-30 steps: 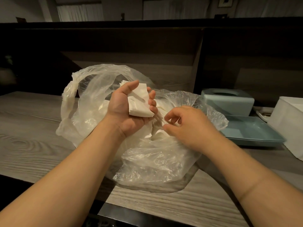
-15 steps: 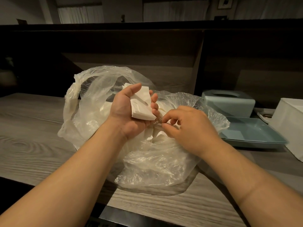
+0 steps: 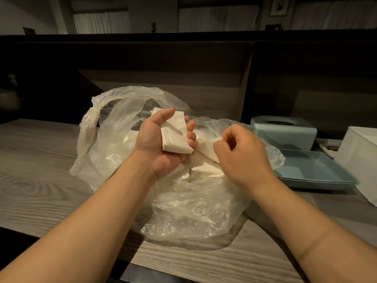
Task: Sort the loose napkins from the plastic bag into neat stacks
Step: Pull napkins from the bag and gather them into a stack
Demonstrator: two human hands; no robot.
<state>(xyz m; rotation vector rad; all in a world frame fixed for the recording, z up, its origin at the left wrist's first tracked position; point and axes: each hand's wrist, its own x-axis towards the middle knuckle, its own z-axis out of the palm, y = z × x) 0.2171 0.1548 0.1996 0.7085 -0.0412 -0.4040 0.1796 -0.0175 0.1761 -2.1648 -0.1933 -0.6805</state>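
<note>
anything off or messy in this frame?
Nothing stands out. The left hand holds a small stack of napkins, the right hand pinches one napkin above the crumpled plastic bag. Nothing spilled on the counter.

L hand (image 3: pixel 161 144) palm-up, fingers curled; R hand (image 3: pixel 240 158) knuckles-up, fingertips pinched.

Dim warm light; dark background; wide-angle bending at edges

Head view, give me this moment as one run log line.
left hand: holds napkin stack | right hand: pinches loose napkin | plastic bag: open on table
</note>
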